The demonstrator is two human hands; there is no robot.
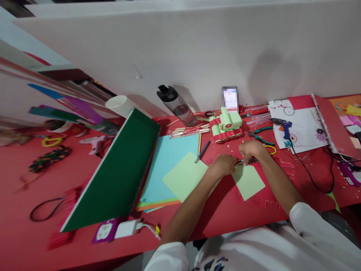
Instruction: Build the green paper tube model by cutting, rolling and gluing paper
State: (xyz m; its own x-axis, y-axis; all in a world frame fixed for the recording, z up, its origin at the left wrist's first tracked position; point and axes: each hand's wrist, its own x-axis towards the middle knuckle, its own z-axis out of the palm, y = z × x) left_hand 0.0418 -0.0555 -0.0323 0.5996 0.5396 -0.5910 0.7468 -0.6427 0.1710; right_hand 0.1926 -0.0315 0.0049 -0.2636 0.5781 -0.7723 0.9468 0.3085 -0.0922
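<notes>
Leaning in from the near edge, both forearms bring the hands close together above the red table (222, 216). The left hand (226, 165) is narrow, its fingers bunched and pointing toward the right hand (250, 149), which is curled with fingers bent downward; whether either one grips anything, I cannot tell. A thin dark tool (253, 160), too small to identify, shows right at the right hand's fingers. The small pale green sheet (248, 184) lies directly below the right hand, on its near side, with its upper left corner by the left fingertips. A larger pale green sheet (184, 177) extends beside and partly beneath the left forearm, over a light blue sheet (175, 148). Beyond the hands stands a green-and-red paper model (225, 126), near the teal-handled pliers (263, 130).
</notes>
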